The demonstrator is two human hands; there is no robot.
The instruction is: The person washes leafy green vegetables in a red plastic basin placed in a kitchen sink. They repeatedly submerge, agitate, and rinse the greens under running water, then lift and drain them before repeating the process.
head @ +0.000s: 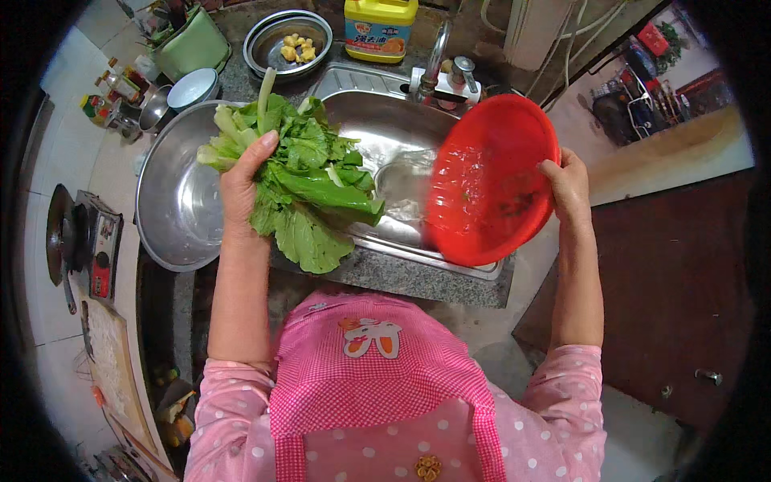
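My left hand (244, 187) grips a bunch of leafy greens (307, 175), its pale stems pointing up and left and its leaves hanging over the near edge of the sink. On the right, my right hand (566, 184) holds a red plastic basin (518, 144) by its rim. The basin is tilted steeply towards the sink, and water runs over its lower left side. Beneath it lies the stainless steel sink (373, 114), wet and shiny. A large steel bowl (181, 187) stands left of the sink, partly hidden behind my left hand and the greens.
Behind the sink are a faucet (432, 60), a yellow detergent jug (380, 30) and a metal bowl (256, 51) with yellow pieces (298, 48). Sauce bottles (120, 84), a green container (193, 48) and a stove (105, 247) are at left. A dark door (668, 289) stands at right.
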